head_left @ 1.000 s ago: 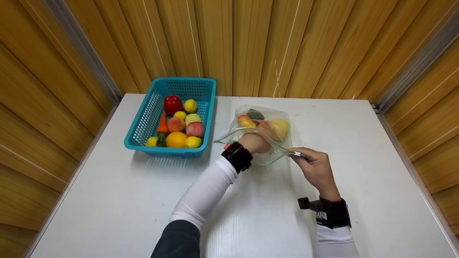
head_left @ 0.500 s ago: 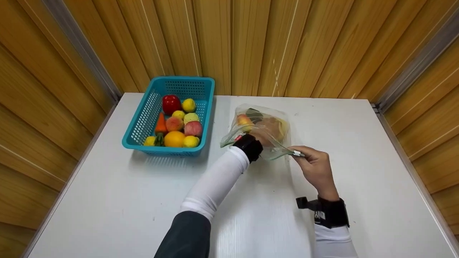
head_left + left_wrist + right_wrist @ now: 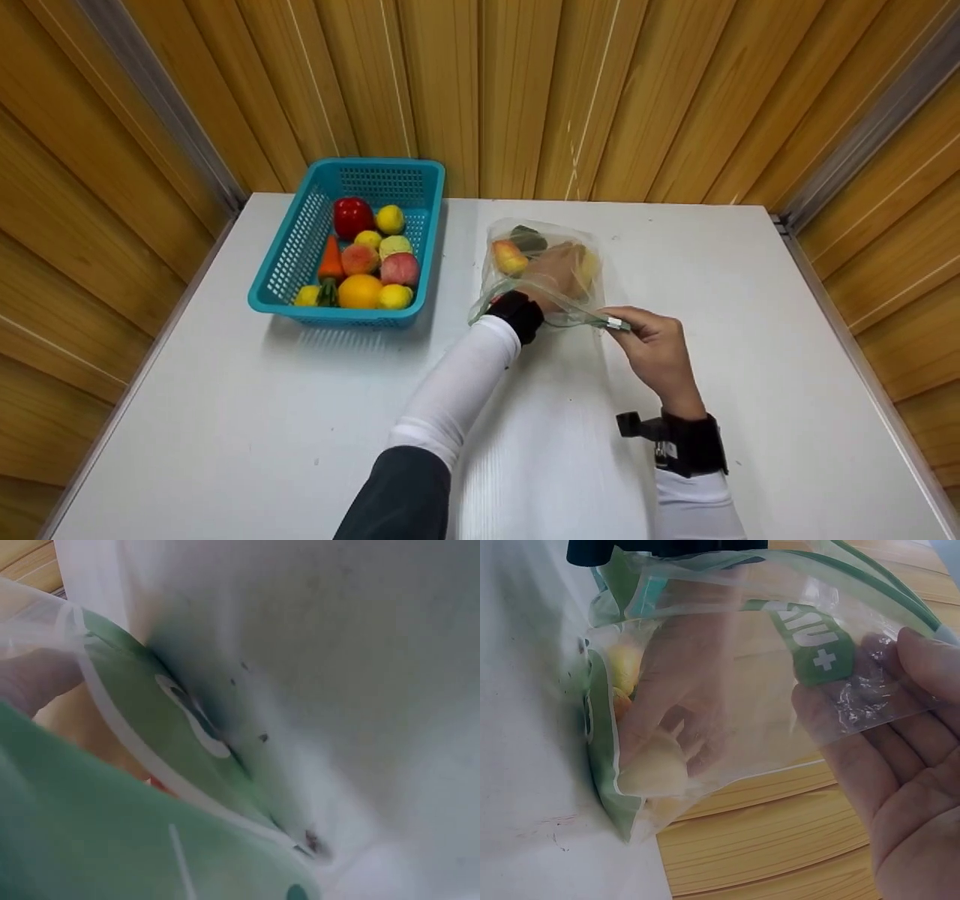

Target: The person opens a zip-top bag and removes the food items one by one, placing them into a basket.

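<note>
A clear zipper bag (image 3: 495,281) with green trim lies on the white table in the head view. My left hand (image 3: 553,274) is inside it, over a yellow fruit (image 3: 589,266) at the bag's right side. In the right wrist view, the fingers of that hand curl round the pale yellow fruit (image 3: 656,765), seen through the plastic. A red-and-yellow fruit (image 3: 510,257) and a dark green one (image 3: 529,240) lie to its left in the bag. My right hand (image 3: 660,352) pinches the right corner of the bag's mouth by the white slider (image 3: 615,324).
A teal basket (image 3: 262,296) stands on the left of the table (image 3: 225,420), holding a red apple-like fruit (image 3: 352,217), a carrot (image 3: 331,259), an orange (image 3: 360,291), lemons (image 3: 394,297) and other fruit. Wood-patterned walls (image 3: 525,97) close off the back and sides.
My left hand has gone deeper into the bag and over the yellow fruit, then drawn back slightly to the left. The right hand keeps its pinch on the bag's corner.
</note>
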Action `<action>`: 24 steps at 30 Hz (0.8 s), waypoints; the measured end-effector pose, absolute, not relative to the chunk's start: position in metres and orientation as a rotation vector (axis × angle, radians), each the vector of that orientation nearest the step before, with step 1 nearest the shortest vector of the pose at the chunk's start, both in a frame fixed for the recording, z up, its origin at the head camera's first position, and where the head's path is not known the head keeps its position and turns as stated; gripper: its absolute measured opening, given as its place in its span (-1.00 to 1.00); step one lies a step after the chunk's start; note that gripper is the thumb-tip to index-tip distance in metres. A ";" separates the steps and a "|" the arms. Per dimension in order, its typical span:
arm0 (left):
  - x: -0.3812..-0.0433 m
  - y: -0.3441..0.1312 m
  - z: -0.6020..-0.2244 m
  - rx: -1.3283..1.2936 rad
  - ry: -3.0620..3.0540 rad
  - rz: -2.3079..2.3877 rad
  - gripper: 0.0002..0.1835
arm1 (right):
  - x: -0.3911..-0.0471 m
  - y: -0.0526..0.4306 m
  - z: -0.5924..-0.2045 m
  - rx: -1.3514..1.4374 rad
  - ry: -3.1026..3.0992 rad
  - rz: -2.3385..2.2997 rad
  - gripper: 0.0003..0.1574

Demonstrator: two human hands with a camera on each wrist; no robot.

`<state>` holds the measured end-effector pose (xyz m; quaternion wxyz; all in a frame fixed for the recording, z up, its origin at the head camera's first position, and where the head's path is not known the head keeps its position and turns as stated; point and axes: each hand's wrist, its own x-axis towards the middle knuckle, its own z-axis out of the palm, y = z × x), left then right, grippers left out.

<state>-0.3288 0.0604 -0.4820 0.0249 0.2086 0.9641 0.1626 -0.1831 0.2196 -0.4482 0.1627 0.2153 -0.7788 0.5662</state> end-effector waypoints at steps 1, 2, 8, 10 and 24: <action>-0.328 0.060 -0.481 0.646 2.977 0.536 -0.49 | -0.183 0.219 -0.448 0.609 -2.225 1.617 -0.78; -0.326 0.060 -0.479 0.634 2.966 0.567 -0.46 | -0.182 0.220 -0.448 0.604 -2.229 1.616 -0.78; -0.319 0.053 -0.473 0.618 2.948 0.608 -0.28 | -0.184 0.219 -0.449 0.596 -2.260 1.598 -0.76; -0.316 0.050 -0.473 0.639 2.951 0.580 -0.22 | -0.184 0.219 -0.450 0.593 -2.275 1.568 -0.74; -0.287 0.024 -0.459 0.537 2.933 0.804 -0.36 | -0.186 0.216 -0.455 0.596 -2.318 1.420 -0.74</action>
